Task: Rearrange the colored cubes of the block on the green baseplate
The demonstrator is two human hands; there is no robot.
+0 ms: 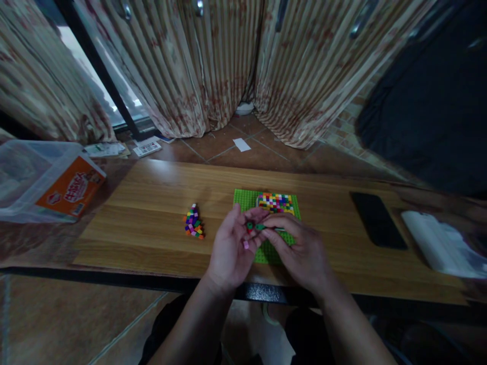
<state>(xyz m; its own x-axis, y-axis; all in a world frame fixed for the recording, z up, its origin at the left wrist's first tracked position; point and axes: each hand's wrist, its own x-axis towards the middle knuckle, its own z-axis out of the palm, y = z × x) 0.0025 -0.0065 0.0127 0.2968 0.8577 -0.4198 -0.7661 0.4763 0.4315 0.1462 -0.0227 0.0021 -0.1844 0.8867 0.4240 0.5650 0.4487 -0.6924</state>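
Observation:
My left hand (230, 248) is turned palm up and cupped over the near part of a green studded baseplate (268, 253). Small bricks rest in it, among them a dark green brick (249, 225) and a pink brick (246, 245); a bit of red shows below the green one. Thumb and fingers of my right hand (300, 248) pinch another small green brick (259, 227) just above the left fingers. Behind the hands, a block of many-coloured bricks (276, 202) stands on the baseplate, its near side partly hidden by my right hand.
A loose pile of small coloured bricks (194, 223) lies left on the wooden table (152, 213). To the right are a black phone (376, 219) and a white packet (437, 243). A clear plastic box (38, 187) with an orange label stands at the far left.

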